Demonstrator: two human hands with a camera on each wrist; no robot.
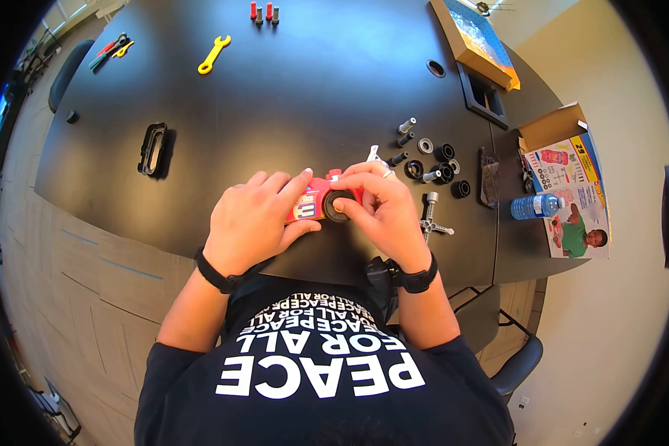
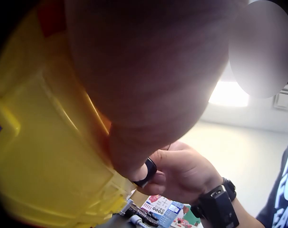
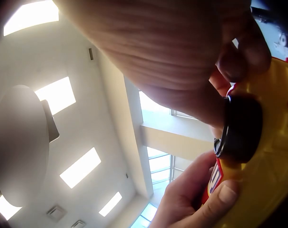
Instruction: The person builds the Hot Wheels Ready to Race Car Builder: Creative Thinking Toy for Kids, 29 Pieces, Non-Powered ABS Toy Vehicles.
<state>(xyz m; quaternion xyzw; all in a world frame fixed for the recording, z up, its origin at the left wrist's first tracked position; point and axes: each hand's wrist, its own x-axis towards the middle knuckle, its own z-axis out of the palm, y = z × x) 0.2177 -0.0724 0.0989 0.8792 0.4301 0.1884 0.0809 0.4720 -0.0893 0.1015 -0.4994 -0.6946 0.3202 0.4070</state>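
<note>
A red toy car (image 1: 303,210) with a printed side lies tipped between the two hands, over the near edge of the table. The left hand (image 1: 251,217) grips one end of it, fingers on top and thumb along the lower side. At the car's side sits a black wheel (image 3: 244,127). The right hand (image 1: 388,212) holds this wheel, its thumb pressed to the wheel's face and its fingers over the car. The yellow underside (image 2: 53,147) of the car fills much of the left wrist view.
Loose black wheels (image 1: 444,152), grey rims and bolts lie right of the hands, near a grey cross-shaped wrench (image 1: 432,217). A water bottle (image 1: 531,207) and an opened box (image 1: 572,186) stand farther right. A yellow wrench (image 1: 215,55) and a black frame part (image 1: 153,150) lie at left.
</note>
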